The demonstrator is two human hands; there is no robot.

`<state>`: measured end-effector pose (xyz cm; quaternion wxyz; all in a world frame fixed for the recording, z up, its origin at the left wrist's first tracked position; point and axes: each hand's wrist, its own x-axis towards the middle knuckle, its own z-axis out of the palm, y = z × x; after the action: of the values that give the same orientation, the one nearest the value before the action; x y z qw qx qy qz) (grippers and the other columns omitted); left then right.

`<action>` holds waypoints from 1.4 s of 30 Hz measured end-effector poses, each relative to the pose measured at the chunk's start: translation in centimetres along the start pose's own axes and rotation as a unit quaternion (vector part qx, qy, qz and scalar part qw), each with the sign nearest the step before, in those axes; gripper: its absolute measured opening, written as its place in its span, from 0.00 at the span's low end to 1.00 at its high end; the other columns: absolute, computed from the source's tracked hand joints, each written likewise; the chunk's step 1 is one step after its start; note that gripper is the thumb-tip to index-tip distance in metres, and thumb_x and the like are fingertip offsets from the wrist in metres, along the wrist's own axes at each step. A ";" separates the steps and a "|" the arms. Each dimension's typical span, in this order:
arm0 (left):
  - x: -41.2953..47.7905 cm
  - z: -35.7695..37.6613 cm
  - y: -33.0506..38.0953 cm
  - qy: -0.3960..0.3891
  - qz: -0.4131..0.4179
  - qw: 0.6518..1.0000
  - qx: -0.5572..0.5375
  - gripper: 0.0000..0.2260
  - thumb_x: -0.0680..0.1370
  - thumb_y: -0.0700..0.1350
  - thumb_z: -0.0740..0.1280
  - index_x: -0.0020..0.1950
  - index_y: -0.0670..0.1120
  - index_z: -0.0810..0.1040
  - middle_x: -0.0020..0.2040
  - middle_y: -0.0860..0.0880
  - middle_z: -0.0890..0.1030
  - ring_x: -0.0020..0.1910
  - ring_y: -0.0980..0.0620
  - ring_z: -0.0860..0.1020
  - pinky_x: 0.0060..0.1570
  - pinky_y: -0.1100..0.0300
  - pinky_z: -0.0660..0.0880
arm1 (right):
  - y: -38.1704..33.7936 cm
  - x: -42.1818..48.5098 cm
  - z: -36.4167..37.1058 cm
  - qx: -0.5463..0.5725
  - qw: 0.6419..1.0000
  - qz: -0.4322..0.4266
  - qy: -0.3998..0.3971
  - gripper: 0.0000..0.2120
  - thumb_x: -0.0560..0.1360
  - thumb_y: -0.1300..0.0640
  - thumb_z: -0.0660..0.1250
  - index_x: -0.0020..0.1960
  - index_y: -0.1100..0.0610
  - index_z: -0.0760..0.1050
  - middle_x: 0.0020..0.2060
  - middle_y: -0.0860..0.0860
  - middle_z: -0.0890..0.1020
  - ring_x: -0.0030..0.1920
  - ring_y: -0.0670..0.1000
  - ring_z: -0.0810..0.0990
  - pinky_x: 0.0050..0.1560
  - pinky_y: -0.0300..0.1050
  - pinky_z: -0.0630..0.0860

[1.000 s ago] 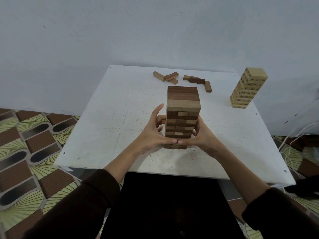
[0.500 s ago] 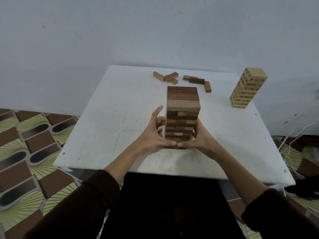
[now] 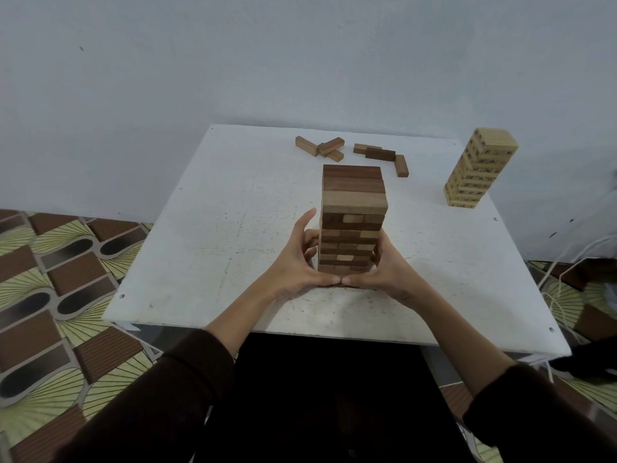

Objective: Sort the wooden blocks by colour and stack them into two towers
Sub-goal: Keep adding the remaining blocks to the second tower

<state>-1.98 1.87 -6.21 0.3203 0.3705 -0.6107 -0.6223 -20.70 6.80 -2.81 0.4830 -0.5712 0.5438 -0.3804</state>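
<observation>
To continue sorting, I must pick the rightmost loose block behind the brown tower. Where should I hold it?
Pinch the rightmost loose block from above, across its long sides at mid-length. It lies flat with both sides free, while its far end crowds a darker block.

Both my forearms reach forward, converging; the left sleeve [image 3: 160,396] and right sleeve [image 3: 541,412] end at mid-forearm. My left hand [image 3: 293,265] and right hand [image 3: 392,272] cup the lower part of the brown tower [image 3: 352,195] from either side. The thumb tips meet in front, and the left index finger is raised alongside.
</observation>
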 end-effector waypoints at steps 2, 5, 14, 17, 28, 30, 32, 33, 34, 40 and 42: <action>0.0 0.0 0.0 0.002 0.001 1.000 -0.001 0.52 0.59 0.39 0.81 0.75 0.59 0.55 0.63 0.43 0.75 0.63 0.42 0.75 0.64 0.37 0.69 | 0.0 0.0 0.0 -0.005 1.000 0.004 0.002 0.43 0.62 0.68 0.78 0.67 0.47 0.59 0.57 0.47 0.74 0.55 0.41 0.76 0.46 0.28 0.74; 0.1 0.0 -0.1 0.003 0.003 1.000 0.005 0.52 0.60 0.38 0.81 0.75 0.59 0.54 0.63 0.43 0.75 0.63 0.43 0.75 0.65 0.37 0.68 | 0.0 0.1 0.0 -0.007 1.000 0.007 0.002 0.43 0.62 0.68 0.78 0.67 0.47 0.59 0.57 0.47 0.74 0.55 0.41 0.76 0.46 0.28 0.74; 0.1 -0.1 -0.1 -0.002 0.006 1.000 0.004 0.52 0.60 0.37 0.81 0.75 0.58 0.55 0.62 0.43 0.75 0.64 0.43 0.75 0.63 0.38 0.70 | 0.1 0.0 0.2 -0.005 1.000 0.005 0.002 0.44 0.62 0.70 0.77 0.69 0.51 0.58 0.58 0.50 0.75 0.52 0.37 0.77 0.45 0.29 0.75; 0.1 0.0 -0.1 0.001 0.005 1.000 0.002 0.51 0.60 0.39 0.81 0.74 0.59 0.56 0.62 0.44 0.76 0.64 0.43 0.75 0.63 0.38 0.71 | 0.1 0.0 0.2 -0.005 1.000 0.003 0.005 0.44 0.62 0.71 0.77 0.68 0.50 0.59 0.57 0.50 0.75 0.51 0.35 0.78 0.44 0.29 0.75; 0.3 -0.1 -0.5 -0.001 0.008 1.000 -0.002 0.51 0.61 0.35 0.80 0.75 0.59 0.55 0.62 0.44 0.75 0.64 0.44 0.75 0.63 0.38 0.70 | 0.2 0.0 0.1 -0.006 1.000 0.000 0.000 0.44 0.62 0.72 0.77 0.68 0.50 0.58 0.57 0.50 0.75 0.51 0.34 0.77 0.45 0.28 0.75; 0.4 -0.2 -0.7 -0.009 0.006 1.000 0.002 0.52 0.60 0.36 0.81 0.75 0.59 0.54 0.63 0.42 0.74 0.64 0.42 0.74 0.63 0.37 0.70 | 0.2 0.0 0.1 -0.018 1.000 -0.002 -0.007 0.45 0.62 0.71 0.77 0.68 0.50 0.56 0.56 0.47 0.74 0.50 0.31 0.76 0.44 0.27 0.74; 0.4 -0.2 -0.9 -0.015 0.003 1.000 0.013 0.53 0.59 0.36 0.81 0.75 0.59 0.54 0.63 0.41 0.73 0.64 0.41 0.74 0.62 0.36 0.70 | 0.3 0.1 0.2 -0.028 1.000 -0.003 -0.011 0.46 0.62 0.70 0.77 0.69 0.51 0.55 0.56 0.45 0.73 0.50 0.30 0.75 0.44 0.25 0.73; 0.5 -0.2 -0.9 -0.018 0.002 1.000 0.018 0.54 0.59 0.36 0.81 0.75 0.59 0.54 0.63 0.41 0.72 0.65 0.41 0.73 0.61 0.36 0.71 | 0.4 0.1 0.2 -0.030 0.999 -0.003 -0.011 0.46 0.62 0.70 0.77 0.70 0.51 0.55 0.56 0.45 0.73 0.50 0.29 0.75 0.44 0.25 0.73; 0.5 -0.2 -1.0 -0.019 0.002 1.000 0.021 0.53 0.59 0.36 0.81 0.75 0.58 0.54 0.64 0.41 0.72 0.65 0.41 0.73 0.61 0.36 0.71 | 0.4 0.2 0.2 -0.031 0.999 -0.003 -0.011 0.47 0.62 0.70 0.77 0.70 0.52 0.55 0.56 0.45 0.73 0.50 0.29 0.75 0.44 0.25 0.73; 0.5 0.0 -1.1 -0.013 0.000 1.000 0.021 0.53 0.59 0.35 0.80 0.75 0.59 0.53 0.62 0.41 0.73 0.63 0.41 0.74 0.60 0.35 0.72 | 0.6 0.2 0.2 -0.028 1.000 -0.003 -0.004 0.46 0.61 0.71 0.77 0.70 0.52 0.55 0.57 0.49 0.74 0.51 0.33 0.76 0.45 0.27 0.74; 0.5 0.0 -0.9 -0.012 -0.003 1.000 0.013 0.54 0.59 0.34 0.79 0.75 0.59 0.53 0.62 0.41 0.73 0.63 0.41 0.74 0.59 0.36 0.72 | 0.6 0.2 0.2 -0.028 1.000 -0.001 -0.001 0.46 0.61 0.71 0.77 0.70 0.51 0.56 0.57 0.50 0.74 0.52 0.36 0.77 0.45 0.28 0.74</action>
<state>-2.19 1.50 -7.18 0.3060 0.3688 -0.6214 -0.6199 -20.60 6.68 -3.46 0.4674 -0.5852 0.5531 -0.3649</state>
